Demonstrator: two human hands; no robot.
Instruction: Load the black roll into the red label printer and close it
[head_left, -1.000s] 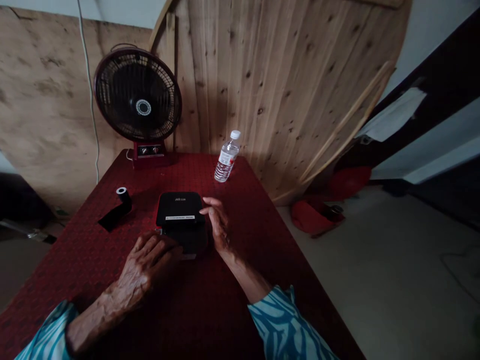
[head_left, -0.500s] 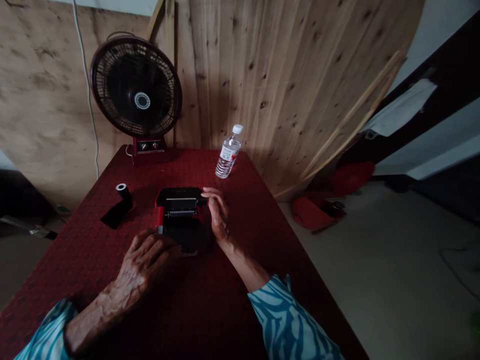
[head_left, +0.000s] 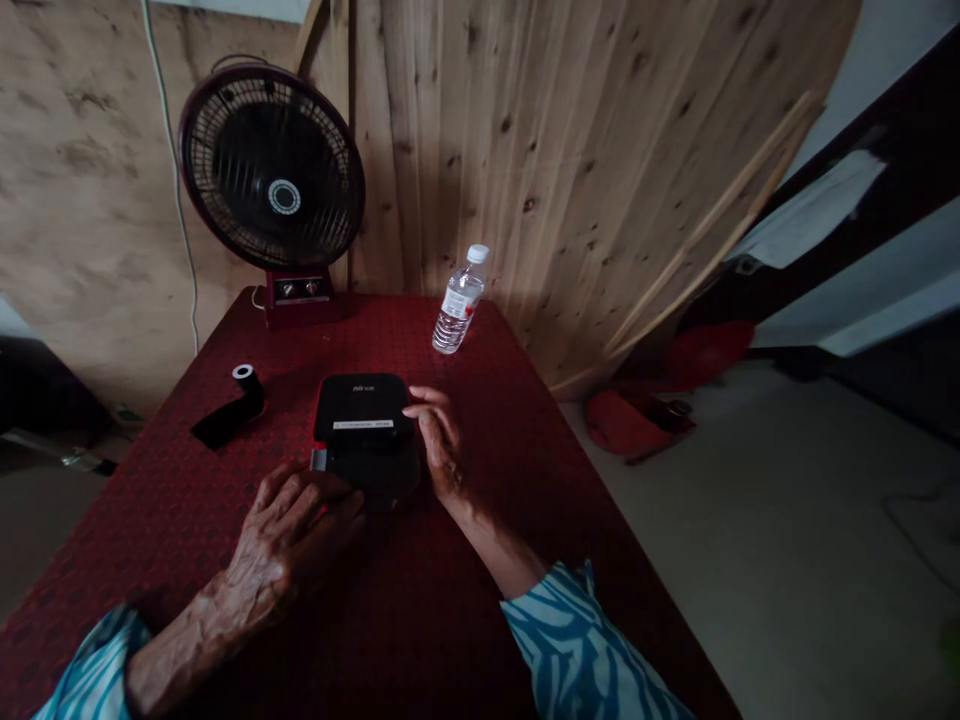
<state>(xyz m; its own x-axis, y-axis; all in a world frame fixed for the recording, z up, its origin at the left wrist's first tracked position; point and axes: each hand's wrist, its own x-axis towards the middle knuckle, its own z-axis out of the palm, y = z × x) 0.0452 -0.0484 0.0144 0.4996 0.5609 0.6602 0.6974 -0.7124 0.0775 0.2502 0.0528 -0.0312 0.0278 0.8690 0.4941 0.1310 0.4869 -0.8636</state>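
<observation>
1. Resting on the near end of a small black box (head_left: 364, 400), the left hand (head_left: 289, 530) is half closed, with its bent fingers (head_left: 322, 490) over the box. It seems to hold the box, but I cannot tell how hard.
2. The right hand (head_left: 439, 440) is open and its fingers (head_left: 420, 400) are just by the right side of the box. I cannot tell if they touch it.
3. The box sits on a red table cloth (head_left: 495, 470), between the 2 hands. A small silver part (head_left: 319, 460) shows at its side, close to the left hand.
4. Ahead of the right hand, a clear water bottle (head_left: 459, 300) with a white cap stands near the far edge of the table. If the right hand swung up too far, it could knock the bottle over or off the edge.
5. Ahead of the left hand and off to its left lies a black roll (head_left: 247, 385) with a flat black strip (head_left: 221, 428). A bump from the left arm could make it roll away (round things do).
6. The box could slip if 1 hand pushes it harder than the other. The dim light could also hide small parts in the dark shade near the hands.
</observation>
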